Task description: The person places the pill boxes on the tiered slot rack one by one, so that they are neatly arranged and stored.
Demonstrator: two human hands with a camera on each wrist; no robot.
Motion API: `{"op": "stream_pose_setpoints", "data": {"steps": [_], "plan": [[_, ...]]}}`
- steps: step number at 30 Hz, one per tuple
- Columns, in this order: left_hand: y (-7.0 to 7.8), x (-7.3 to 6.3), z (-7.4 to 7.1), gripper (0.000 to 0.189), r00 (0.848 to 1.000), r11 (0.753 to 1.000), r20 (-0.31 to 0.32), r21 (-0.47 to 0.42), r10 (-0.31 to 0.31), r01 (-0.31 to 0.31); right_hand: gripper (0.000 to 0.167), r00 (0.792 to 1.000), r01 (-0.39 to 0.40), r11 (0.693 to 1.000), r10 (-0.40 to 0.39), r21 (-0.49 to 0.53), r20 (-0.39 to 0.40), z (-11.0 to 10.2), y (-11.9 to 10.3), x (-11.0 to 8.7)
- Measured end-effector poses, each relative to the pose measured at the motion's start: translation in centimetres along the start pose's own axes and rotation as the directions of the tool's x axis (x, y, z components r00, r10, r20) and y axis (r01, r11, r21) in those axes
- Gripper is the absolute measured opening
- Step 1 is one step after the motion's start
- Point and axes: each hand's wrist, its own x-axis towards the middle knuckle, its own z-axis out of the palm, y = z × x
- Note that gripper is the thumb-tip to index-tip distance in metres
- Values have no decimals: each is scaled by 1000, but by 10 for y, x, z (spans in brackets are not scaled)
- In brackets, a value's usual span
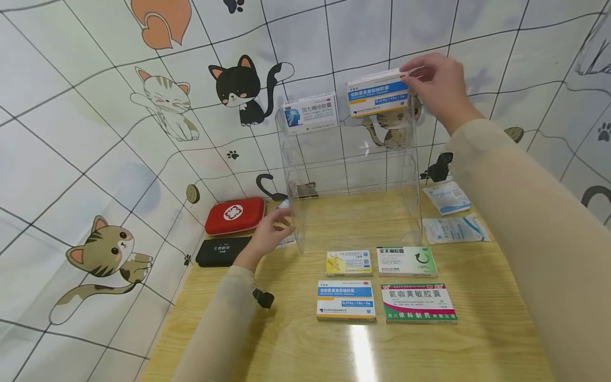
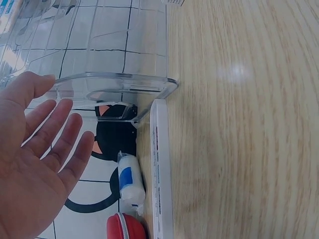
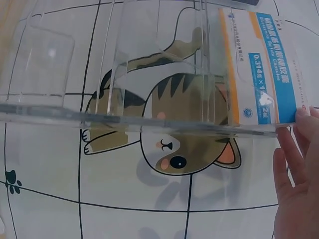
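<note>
At the top right of a clear acrylic display rack, my right hand pinches a blue, white and orange medicine box by its right end. In the right wrist view this box stands at the rack's upper tier, with the fingers at its end. A white medicine box with a blue picture occupies the same tier's left side. Low at the rack's left side is my left hand. The left wrist view shows that hand with its thumb at the clear side panel and its other fingers loosely extended.
In front of the rack lie a yellow box, a green-white box, another blue-white box and a red-green box. Left are a red case and a black case; right, two packets.
</note>
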Motion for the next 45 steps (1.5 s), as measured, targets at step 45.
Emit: {"op": "stream_pose_setpoints", "data": {"steps": [45], "plan": [[1,-1,1,42,1000,1000,2,-9,7,-7,30,973,229,967,-232,-107,-8,27,106,-176]]}}
